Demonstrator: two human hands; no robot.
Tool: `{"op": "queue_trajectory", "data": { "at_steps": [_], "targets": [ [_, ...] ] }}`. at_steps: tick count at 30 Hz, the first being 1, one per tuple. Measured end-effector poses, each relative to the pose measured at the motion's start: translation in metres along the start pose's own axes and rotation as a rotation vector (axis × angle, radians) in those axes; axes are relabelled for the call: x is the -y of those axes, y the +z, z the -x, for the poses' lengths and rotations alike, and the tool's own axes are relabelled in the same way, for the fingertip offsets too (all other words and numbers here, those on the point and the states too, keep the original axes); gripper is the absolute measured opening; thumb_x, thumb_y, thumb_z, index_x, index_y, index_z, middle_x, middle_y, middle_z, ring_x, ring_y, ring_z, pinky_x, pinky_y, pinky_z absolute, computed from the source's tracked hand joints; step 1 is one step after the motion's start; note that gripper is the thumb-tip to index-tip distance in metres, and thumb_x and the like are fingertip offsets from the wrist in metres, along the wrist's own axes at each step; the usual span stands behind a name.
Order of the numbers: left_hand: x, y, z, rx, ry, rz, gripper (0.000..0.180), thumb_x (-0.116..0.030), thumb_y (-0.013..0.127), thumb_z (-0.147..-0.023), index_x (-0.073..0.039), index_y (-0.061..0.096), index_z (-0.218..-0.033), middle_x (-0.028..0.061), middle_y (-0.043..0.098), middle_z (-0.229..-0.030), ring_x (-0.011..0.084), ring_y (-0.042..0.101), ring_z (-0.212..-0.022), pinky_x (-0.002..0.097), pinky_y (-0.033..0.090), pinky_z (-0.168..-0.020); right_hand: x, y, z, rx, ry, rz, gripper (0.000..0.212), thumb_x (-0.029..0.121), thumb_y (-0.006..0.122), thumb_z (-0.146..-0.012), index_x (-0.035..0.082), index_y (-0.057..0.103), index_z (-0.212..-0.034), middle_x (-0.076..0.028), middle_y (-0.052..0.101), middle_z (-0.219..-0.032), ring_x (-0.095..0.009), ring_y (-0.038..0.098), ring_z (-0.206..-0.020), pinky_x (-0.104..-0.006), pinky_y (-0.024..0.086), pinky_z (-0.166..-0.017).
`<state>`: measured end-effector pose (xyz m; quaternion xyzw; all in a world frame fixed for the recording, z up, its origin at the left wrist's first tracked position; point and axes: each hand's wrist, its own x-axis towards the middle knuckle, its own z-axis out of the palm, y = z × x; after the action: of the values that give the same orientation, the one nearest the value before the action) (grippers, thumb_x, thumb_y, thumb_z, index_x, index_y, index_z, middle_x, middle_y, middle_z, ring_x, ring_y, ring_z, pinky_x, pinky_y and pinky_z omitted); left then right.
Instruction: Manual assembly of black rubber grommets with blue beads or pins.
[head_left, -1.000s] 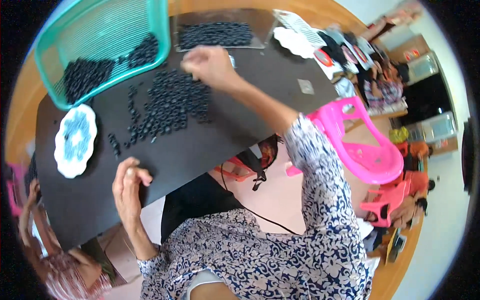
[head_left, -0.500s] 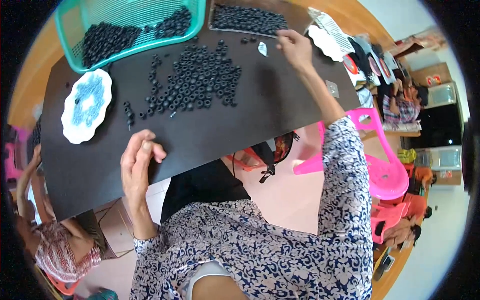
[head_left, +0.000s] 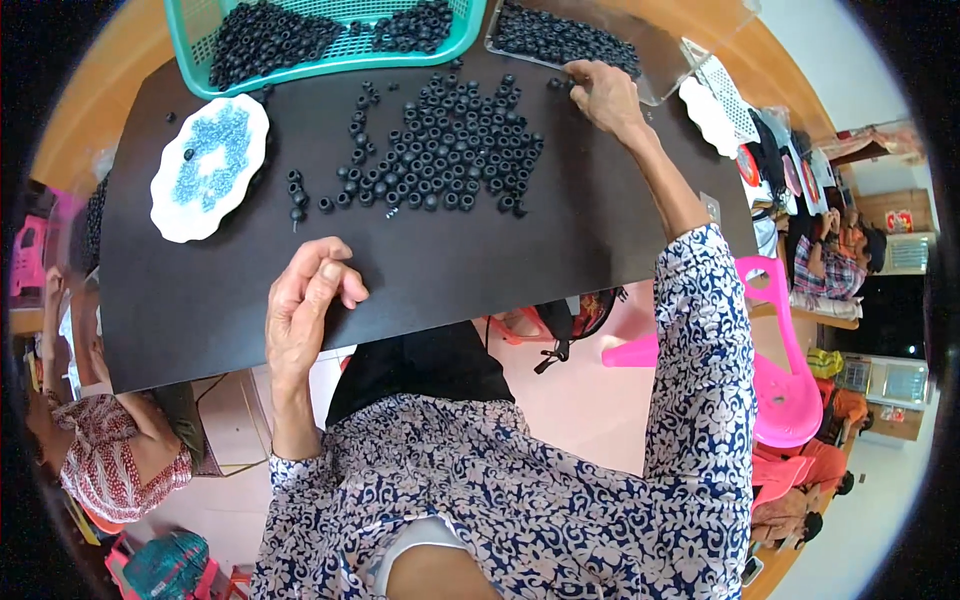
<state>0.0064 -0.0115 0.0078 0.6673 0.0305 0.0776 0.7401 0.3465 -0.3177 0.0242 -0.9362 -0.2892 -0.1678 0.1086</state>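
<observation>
Over the table's near edge, my left hand [head_left: 312, 300] has its fingers curled and the thumb against them; anything between them is hidden. My right hand [head_left: 607, 97] is at the far right, fingertips bent down to the tabletop beside the clear tray [head_left: 508, 52] of small black pieces. Its fingers are closed, and what they hold, if anything, cannot be seen. Between the hands spreads a pile of black bead-like pieces [head_left: 455, 140] with holes. A short row of them [head_left: 297, 190], with a thin pin end showing, lies beyond my left hand. A small shiny spring-like bit [head_left: 392, 212] lies at the pile's near edge.
A green basket [head_left: 330, 68] with more black pieces stands at the back. On the left is a white scalloped plate [head_left: 168, 225] holding small clear-blue bits. A white dish [head_left: 708, 117] is far right. Pink chair [head_left: 785, 400] at right; other people sit on both sides.
My right hand has lowered onto the tabletop, over the spot where a small silvery scrap lay; the scrap no longer shows. The view has shifted, and my left hand keeps its curled shape.
</observation>
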Motion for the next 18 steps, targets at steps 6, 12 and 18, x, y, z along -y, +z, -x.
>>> {"op": "queue_trajectory", "data": {
  "at_steps": [6, 12, 18],
  "targets": [
    [0.003, -0.003, -0.001, 0.014, -0.003, -0.003, 0.026, -0.022, 0.048, -0.099, 0.001, 0.055, -0.108, 0.0053, 0.06, -0.076, 0.0095, 0.053, -0.07, 0.0236, 0.043, -0.067, 0.01, 0.003, -0.005, 0.028, -0.158, 0.051, 0.032, 0.013, 0.065, -0.075, 0.009, 0.066, -0.107, -0.012, 0.064, -0.092, -0.029, 0.064, -0.086, -0.0399, 0.051, -0.079],
    [0.005, -0.004, -0.002, 0.011, 0.017, 0.008, 0.024, -0.019, 0.049, -0.099, 0.002, 0.056, -0.107, 0.0056, 0.062, -0.077, 0.0088, 0.053, -0.07, 0.0229, 0.045, -0.067, 0.011, -0.002, 0.003, 0.029, -0.184, -0.117, 0.032, 0.007, 0.066, -0.075, 0.008, 0.066, -0.107, -0.011, 0.065, -0.088, -0.025, 0.065, -0.081, -0.0348, 0.052, -0.077],
    [0.004, -0.003, -0.002, 0.017, 0.01, 0.007, 0.024, -0.019, 0.049, -0.099, 0.002, 0.056, -0.108, 0.0058, 0.062, -0.077, 0.009, 0.053, -0.07, 0.0229, 0.044, -0.067, -0.006, -0.006, 0.006, -0.065, -0.025, -0.208, 0.032, 0.003, 0.057, -0.079, 0.007, 0.065, -0.109, -0.011, 0.068, -0.096, -0.022, 0.067, -0.087, -0.032, 0.052, -0.082]
  ]
}}
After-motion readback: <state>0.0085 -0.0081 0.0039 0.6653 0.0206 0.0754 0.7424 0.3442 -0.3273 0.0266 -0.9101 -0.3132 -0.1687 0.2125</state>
